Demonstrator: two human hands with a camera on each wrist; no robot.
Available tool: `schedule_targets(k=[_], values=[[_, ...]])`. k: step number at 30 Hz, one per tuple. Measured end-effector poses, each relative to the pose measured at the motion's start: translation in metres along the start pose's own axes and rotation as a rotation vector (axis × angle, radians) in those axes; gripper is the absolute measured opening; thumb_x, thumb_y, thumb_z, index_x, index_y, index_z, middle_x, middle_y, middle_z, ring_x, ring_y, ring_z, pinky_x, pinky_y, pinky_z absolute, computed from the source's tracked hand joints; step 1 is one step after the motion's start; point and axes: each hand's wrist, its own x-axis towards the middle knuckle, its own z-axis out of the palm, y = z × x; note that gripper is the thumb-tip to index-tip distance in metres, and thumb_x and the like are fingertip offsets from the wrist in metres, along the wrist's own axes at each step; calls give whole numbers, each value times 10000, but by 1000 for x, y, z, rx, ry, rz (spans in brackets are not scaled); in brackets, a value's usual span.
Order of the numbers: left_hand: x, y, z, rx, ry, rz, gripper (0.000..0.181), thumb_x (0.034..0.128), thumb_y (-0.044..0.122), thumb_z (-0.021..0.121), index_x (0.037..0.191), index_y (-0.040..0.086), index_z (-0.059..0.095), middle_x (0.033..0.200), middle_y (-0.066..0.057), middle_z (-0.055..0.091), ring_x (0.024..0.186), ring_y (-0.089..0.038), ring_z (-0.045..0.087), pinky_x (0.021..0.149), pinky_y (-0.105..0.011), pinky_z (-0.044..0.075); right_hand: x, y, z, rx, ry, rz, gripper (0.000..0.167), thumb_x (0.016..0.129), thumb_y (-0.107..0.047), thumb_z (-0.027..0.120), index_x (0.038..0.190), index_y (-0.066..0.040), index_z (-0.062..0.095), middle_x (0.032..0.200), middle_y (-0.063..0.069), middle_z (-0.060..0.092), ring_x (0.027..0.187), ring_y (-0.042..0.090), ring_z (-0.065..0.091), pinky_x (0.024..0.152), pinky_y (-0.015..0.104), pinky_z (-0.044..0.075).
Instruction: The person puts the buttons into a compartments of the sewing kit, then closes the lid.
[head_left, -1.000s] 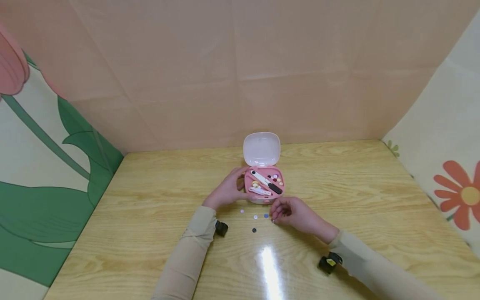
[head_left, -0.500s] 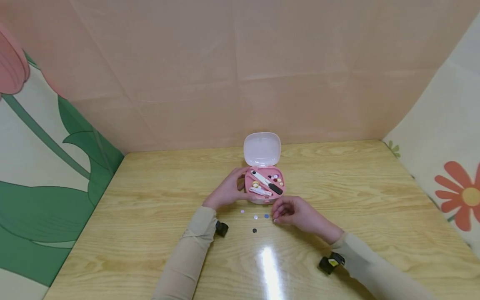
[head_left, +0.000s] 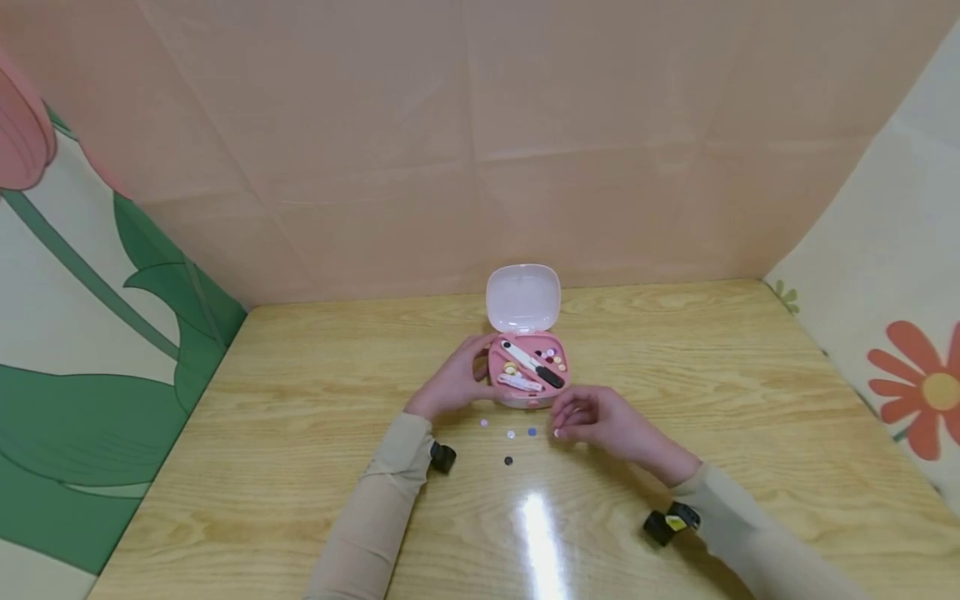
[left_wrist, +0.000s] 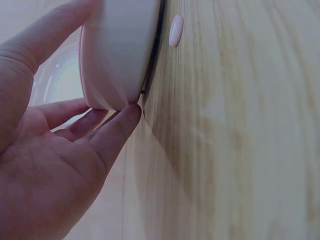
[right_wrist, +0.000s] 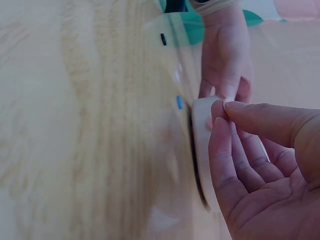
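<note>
Gripping the left side of a small pink case [head_left: 497,392] with my left hand [head_left: 453,381], I have my thumb toward its front and my fingers round its side, the palm facing it. The case sits near the middle of the wood-grain bench [head_left: 300,392], its whitish lid [head_left: 523,298] standing up behind it. My right hand [head_left: 603,423] is near the front right corner, wrist angled in from the right; thumb and forefinger meet at the tips on a small pale piece [head_left: 557,433], mostly hidden, while the other fingers bend loosely behind. The two hands are apart, with the case between them.

Inside, a white-and-black tool [head_left: 534,365] lies diagonally. On its left are a yellow item [head_left: 511,367] and a pale strip [head_left: 521,382] with marks too small to read; on its right is a cluster of loose buttons [head_left: 552,359]. On the bench in front of the case lie a pinkish button [head_left: 483,422], a white button [head_left: 511,434], a blue button [head_left: 532,432] and, nearest me, a black button [head_left: 508,460]. Both beige sleeves end at my wrists, each beside a black camera; the right one bears a yellow label [head_left: 676,523], its writing illegible at this size.
</note>
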Motion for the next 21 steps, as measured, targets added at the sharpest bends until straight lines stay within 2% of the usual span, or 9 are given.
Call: schedule_targets(k=[5,9,13,16,21], values=[[0,1,0,-9,-3,1,931,709,144,851,1481,151,331,1382,-43,371,1304,-233,388,1063,-294,397,-2,-5,-6,35,4,-17,217,833,28,693,1038,44,622,1003,230,653,920,298,647,811,344,579],[-1,4,0,-32,-16,1,932,721,84,837,1488,114,309,1393,-108,358,1322,-286,365,1088,-356,373,-3,-10,-11,53,17,-22,212,846,21,681,1048,48,624,1006,234,659,923,292,656,819,354,578],[-6,17,-2,-52,-42,-4,924,734,26,816,1488,42,280,1399,-182,337,1329,-342,347,1100,-403,353,-2,-14,-16,75,41,-12,239,848,6,688,1065,68,612,1014,247,657,918,280,663,807,334,583],[-11,29,-3,-55,-51,-13,907,743,9,805,1481,14,279,1395,-205,335,1327,-356,345,1102,-419,347,-2,-16,-20,94,60,-10,252,849,0,689,1073,79,603,1018,252,656,910,279,666,796,363,588],[-15,36,-2,-37,-21,-19,879,740,6,806,1467,15,312,1367,-167,371,1311,-335,378,1090,-405,370,2,-20,-27,94,99,-15,265,849,0,691,1079,89,593,1002,237,658,904,348,656,788,442,583]])
